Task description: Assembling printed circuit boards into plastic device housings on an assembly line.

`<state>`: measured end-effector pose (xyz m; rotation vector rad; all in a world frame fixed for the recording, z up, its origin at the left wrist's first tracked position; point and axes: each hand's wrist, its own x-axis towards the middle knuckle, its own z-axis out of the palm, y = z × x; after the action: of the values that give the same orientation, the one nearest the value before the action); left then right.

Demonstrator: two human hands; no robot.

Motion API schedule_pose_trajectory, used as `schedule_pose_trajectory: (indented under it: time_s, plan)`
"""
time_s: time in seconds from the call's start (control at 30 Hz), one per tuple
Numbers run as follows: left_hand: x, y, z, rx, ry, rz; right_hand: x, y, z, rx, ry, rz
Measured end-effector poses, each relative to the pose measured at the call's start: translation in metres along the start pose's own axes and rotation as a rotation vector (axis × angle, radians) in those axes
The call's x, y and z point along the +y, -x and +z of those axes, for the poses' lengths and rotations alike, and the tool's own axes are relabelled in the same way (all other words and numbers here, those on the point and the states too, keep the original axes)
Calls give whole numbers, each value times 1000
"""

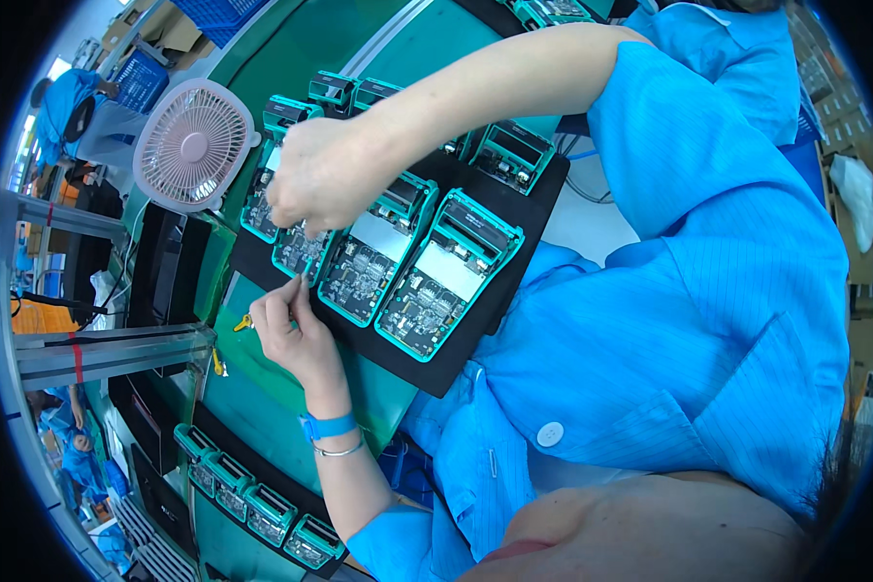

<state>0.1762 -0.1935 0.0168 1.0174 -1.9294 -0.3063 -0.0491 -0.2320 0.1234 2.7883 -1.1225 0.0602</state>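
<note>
Several open teal-framed electronic units with bare circuit boards lie in rows on a black mat (456, 364). My right hand (328, 175) is closed above the middle unit (301, 250), knuckles up, and covers its upper part. Whatever its fingers hold is hidden. My left hand (296, 335), with a blue wristband (330, 426), has thumb and forefinger pinched together at that unit's lower end. Anything between these fingertips is too small to make out. Beside it lie one unit (354, 281) and another unit (422, 315) nearer my body, each with a white rectangle across its middle.
A pink fan (195, 145) stands past the units on the left. Small yellow parts (244, 323) lie on the green table (262, 373). More teal units (267, 514) line the lower left. A metal post (116, 357) juts in. Another person in blue (73, 112) is at upper left.
</note>
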Motion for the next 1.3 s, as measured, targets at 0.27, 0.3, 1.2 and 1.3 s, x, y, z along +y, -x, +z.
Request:
schedule_pose_trajectory:
  time_s: [0.27,0.3,1.2,1.3]
  plan:
    - [8,18,6,-1,-45,36,-15,11,2,-137,-58,38]
    - [8,19,7,5,-45,55,-16,10,3,-152,-57,52]
    - [2,25,9,-18,-60,124,-16,9,4,-170,-56,-28]
    - [1,25,10,-18,-57,117,-17,9,4,-183,-42,-23]
